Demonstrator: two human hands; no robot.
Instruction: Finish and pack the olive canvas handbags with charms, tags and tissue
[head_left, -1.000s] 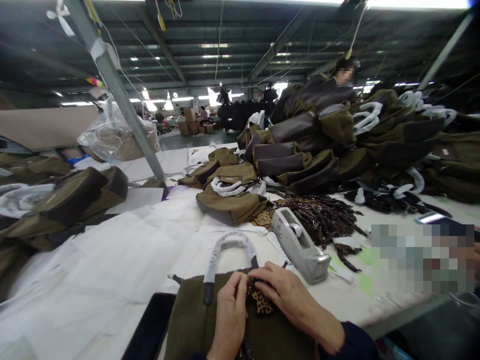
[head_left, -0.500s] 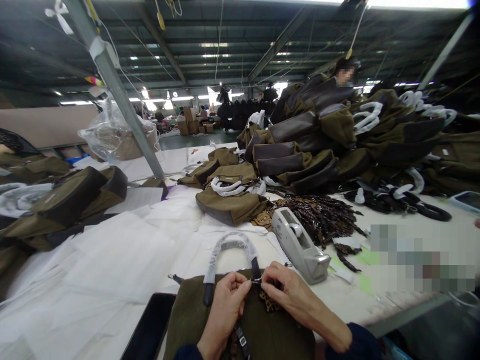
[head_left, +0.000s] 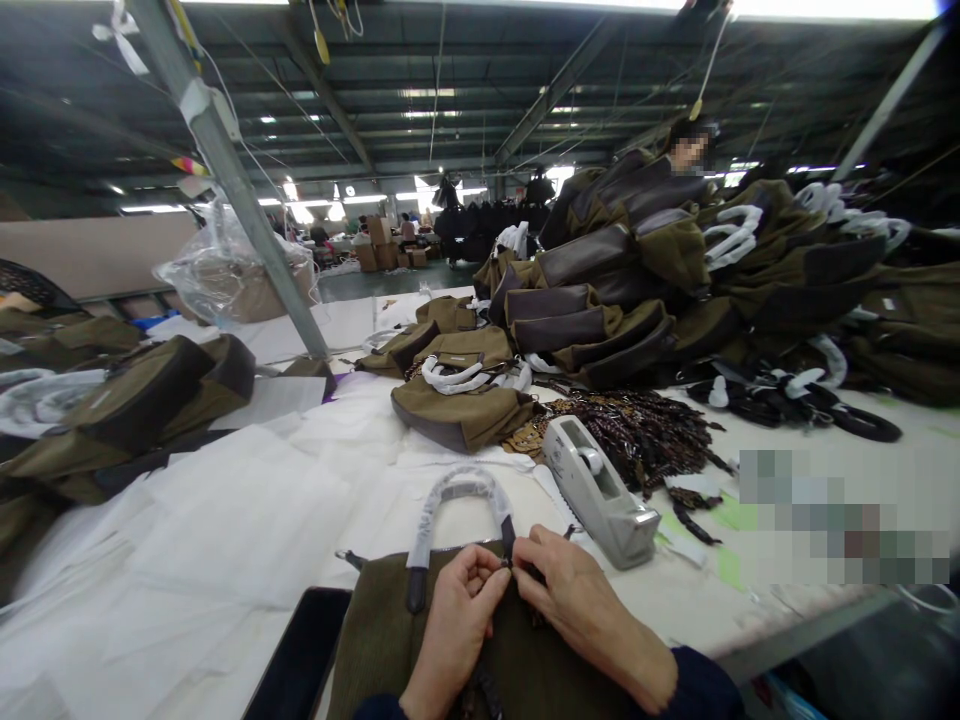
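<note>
A small dark fitting (head_left: 505, 563) is pinched between the left hand (head_left: 459, 612) and right hand (head_left: 574, 590), beside a handle end on the olive bag (head_left: 390, 610), apparently so it can be worked precisely.

The tabletop (head_left: 795, 600) bears white sheets (head_left: 225, 510) left, a phone (head_left: 298, 655) near, a tape dispenser (head_left: 600, 490) centre-right, bags (head_left: 461, 410) far.

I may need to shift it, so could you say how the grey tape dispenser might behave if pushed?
The tape dispenser has a solid-looking moulded body, so it probably won't flex. Its long, low shape, resting on the table, suggests sliding rather than tipping or rolling.
</note>
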